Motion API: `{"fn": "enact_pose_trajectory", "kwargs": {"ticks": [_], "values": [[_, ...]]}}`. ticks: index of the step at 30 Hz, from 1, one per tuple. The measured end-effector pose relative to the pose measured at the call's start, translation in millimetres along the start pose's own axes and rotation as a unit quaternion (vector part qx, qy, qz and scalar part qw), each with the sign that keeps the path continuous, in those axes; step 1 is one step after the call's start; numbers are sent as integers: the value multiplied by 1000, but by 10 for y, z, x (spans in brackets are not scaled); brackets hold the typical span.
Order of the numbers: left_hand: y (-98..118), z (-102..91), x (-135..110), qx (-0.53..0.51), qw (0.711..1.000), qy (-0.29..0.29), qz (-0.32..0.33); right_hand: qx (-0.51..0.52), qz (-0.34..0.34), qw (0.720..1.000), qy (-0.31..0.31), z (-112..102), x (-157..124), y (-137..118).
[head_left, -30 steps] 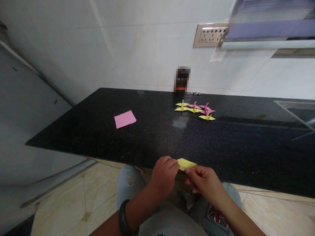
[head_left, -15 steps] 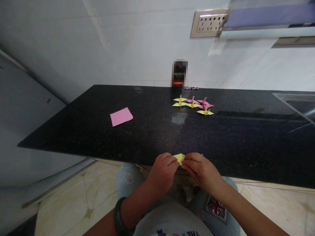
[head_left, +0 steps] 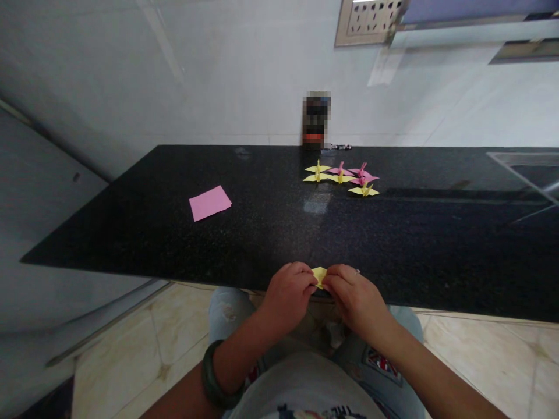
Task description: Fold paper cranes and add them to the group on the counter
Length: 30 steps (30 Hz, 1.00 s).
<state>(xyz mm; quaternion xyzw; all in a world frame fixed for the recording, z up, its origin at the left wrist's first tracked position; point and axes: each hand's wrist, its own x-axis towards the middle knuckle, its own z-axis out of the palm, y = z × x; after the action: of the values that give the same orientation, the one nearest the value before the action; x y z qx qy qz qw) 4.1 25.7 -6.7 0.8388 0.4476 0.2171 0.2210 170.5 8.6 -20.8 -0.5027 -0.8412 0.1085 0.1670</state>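
Observation:
A small piece of folded yellow paper (head_left: pixel 319 276) is pinched between my two hands at the front edge of the black countertop (head_left: pixel 262 233). My left hand (head_left: pixel 288 295) closes its fingers on the paper's left side. On the right side, my right hand (head_left: pixel 356 294) grips it with thumb and fingers. Most of the paper's ends are covered by my fingers, so its full shape is hidden. Farther back sits a cluster of several folded paper cranes, with yellow cranes (head_left: pixel 318 176) and pink cranes (head_left: pixel 360 171) side by side.
Pink paper sheets (head_left: pixel 210 203) lie on the counter to the left. A dark, blurred-out object (head_left: pixel 315 119) stands against the wall, with a small patterned strip (head_left: pixel 340 147) beside it. A sink edge (head_left: pixel 519 174) is at the far right. A wall socket (head_left: pixel 369 22) is above.
The camera view has tilted slightly, so counter items appear a little higher. Both hands stay on the yellow paper, with the fingers shifted slightly and less of its left part showing.

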Motion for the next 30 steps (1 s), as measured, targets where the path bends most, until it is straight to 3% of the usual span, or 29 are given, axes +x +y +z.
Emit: {"fn": "enact_pose_trajectory", "kwargs": {"ticks": [20,30], "values": [[29,57,81,49,998,-31,-39,90,114,984,101,42,15,-149],[19,64,83,25,999,-24,-41,112,117,982,96,27,3,-141]]}}
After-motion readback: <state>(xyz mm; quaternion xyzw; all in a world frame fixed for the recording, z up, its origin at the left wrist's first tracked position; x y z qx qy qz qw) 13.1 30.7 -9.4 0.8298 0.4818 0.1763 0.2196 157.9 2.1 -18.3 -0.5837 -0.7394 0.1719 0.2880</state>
